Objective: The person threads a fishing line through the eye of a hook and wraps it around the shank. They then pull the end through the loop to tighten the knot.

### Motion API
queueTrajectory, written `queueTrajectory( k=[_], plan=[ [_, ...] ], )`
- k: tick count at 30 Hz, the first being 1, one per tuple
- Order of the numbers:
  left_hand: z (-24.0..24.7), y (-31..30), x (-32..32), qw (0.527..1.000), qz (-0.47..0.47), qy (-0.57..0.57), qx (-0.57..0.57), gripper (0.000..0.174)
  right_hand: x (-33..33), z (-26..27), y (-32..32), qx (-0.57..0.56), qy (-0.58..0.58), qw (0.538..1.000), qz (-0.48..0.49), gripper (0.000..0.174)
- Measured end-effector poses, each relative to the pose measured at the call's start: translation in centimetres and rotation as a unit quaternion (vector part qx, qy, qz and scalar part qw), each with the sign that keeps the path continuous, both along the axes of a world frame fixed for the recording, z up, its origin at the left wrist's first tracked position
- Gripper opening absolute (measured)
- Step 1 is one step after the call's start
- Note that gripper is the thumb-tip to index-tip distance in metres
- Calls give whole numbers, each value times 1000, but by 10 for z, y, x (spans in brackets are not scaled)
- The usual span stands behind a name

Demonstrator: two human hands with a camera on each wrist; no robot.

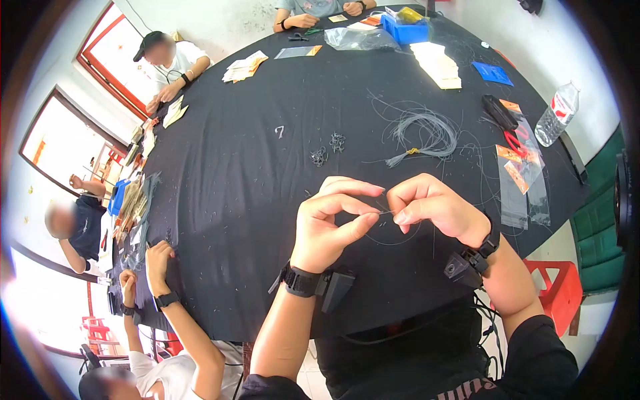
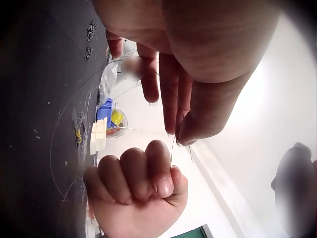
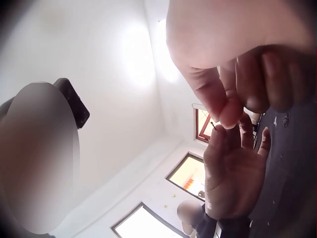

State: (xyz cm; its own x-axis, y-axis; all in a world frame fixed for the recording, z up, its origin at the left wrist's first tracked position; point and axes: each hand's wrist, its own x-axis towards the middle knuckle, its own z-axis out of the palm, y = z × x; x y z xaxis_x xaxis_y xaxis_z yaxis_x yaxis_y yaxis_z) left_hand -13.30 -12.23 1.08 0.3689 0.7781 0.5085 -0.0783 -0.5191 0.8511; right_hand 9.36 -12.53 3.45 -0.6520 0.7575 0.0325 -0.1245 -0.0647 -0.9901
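My left hand [image 1: 323, 223] pinches a thin grey line [image 2: 172, 151] between thumb and index finger, with its other fingers spread. Facing it, my right hand [image 1: 437, 207] pinches the same line, its other fingers curled into the palm. The two sets of fingertips are close together above the black tablecloth. A tiny dark tip [image 3: 213, 126] sticks out at the left fingertips in the right wrist view; its kind is too small to tell. A slack loop of line hangs below the hands in the head view.
Beyond the hands lie a coil of grey line [image 1: 430, 137] with a yellow tie [image 1: 413, 151] and small heaps of dark bits [image 1: 319, 157]. At right are red-handled scissors [image 1: 513, 141], a black pouch [image 1: 499, 112], plastic packets [image 1: 513, 200] and a water bottle [image 1: 557, 115]. Other people sit around the table.
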Motion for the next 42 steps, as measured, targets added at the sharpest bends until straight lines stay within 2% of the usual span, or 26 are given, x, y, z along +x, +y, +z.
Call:
queueTrajectory(
  k=[24, 27, 30, 33, 37, 42],
  plan=[
    [3, -3, 1, 1000, -3, 9, -24, 8, 2, 1, 0, -12, -8, 1000, 25, 16],
    [4, -5, 3, 997, 36, 29, -54, 7, -1, 3, -2, 29, 7, 1000, 3, 17],
    [4, -5, 5, 992, 97, 51, -66, 5, -5, -4, -2, 110, -11, 992, -62, 15],
    [3, -4, 3, 983, 138, 76, -99, 6, -3, 6, -5, 162, -122, 971, -127, 11],
    [5, -5, 5, 977, 162, 95, -98, 8, -6, 6, -6, 239, -164, 935, -204, 9],
    [5, -6, 4, 971, 181, 115, -103, 8, -7, 5, -5, 267, -187, 924, -202, 10]
  ],
)
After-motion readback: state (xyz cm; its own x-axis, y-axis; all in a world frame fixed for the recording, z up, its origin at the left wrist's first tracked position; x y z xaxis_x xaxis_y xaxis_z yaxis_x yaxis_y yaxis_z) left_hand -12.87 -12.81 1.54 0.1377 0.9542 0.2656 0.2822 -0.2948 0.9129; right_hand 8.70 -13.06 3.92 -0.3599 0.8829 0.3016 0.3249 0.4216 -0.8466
